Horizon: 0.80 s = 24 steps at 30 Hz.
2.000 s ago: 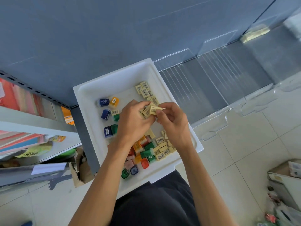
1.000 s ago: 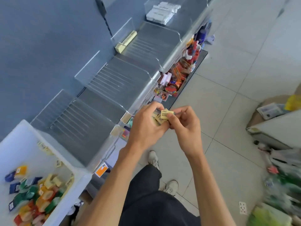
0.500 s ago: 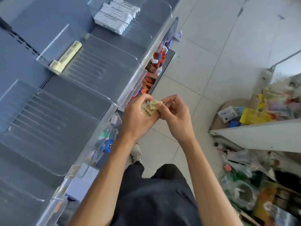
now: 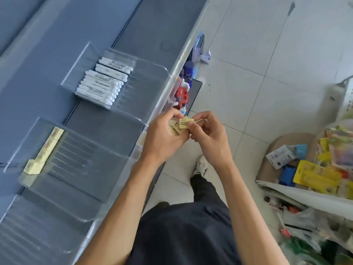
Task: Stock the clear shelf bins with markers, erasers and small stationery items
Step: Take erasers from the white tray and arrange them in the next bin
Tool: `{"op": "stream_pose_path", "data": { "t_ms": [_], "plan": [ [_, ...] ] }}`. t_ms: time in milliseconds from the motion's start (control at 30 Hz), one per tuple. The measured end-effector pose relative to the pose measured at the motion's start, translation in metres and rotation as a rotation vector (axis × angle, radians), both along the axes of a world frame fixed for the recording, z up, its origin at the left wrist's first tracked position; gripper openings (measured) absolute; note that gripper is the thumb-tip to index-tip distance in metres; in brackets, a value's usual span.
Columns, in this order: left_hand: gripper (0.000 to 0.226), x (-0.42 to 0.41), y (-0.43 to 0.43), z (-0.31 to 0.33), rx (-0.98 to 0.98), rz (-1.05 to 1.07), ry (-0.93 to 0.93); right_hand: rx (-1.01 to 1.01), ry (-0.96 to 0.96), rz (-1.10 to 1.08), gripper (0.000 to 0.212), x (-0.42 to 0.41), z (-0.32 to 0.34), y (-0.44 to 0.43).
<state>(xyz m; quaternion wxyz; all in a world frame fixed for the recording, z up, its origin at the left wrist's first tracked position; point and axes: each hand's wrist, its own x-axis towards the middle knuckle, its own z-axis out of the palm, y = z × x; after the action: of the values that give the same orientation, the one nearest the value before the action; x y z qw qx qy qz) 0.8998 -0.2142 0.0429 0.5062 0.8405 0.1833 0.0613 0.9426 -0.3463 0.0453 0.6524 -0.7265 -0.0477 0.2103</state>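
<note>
My left hand (image 4: 164, 135) grips a small stack of pale yellow erasers (image 4: 176, 128) in front of the shelf edge. My right hand (image 4: 209, 133) pinches the top eraser (image 4: 184, 123) of that stack between thumb and fingers. To the left, a clear bin (image 4: 91, 169) holds a row of the same yellow erasers (image 4: 46, 148) along its back wall. Farther along the shelf, another clear bin (image 4: 150, 77) holds several white markers (image 4: 104, 81).
A nearer clear bin (image 4: 38, 230) sits at the lower left. The blue shelf (image 4: 152, 25) runs on beyond the marker bin. Glue bottles and red items (image 4: 182, 94) fill a lower shelf. A white rack (image 4: 305, 196) with yellow and blue packets stands on the right, over the tiled floor (image 4: 248, 73).
My view swung right along the shelf, away from the white tray of erasers, to the eraser and marker bins. Both hands kept hold of the yellow erasers throughout.
</note>
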Motion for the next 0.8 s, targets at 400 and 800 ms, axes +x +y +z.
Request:
{"op": "stream_pose_path", "data": {
  "t_ms": [400, 800],
  "plan": [
    [0.021, 0.125, 0.069, 0.022, 0.035, 0.411, 0.038, 0.001, -0.036, 0.449, 0.01, 0.18, 0.016, 0.1],
    [0.03, 0.092, 0.154, 0.018, -0.004, 0.731, 0.07, -0.009, -0.034, 0.779, 0.008, 0.177, 0.013, 0.222]
  ]
}}
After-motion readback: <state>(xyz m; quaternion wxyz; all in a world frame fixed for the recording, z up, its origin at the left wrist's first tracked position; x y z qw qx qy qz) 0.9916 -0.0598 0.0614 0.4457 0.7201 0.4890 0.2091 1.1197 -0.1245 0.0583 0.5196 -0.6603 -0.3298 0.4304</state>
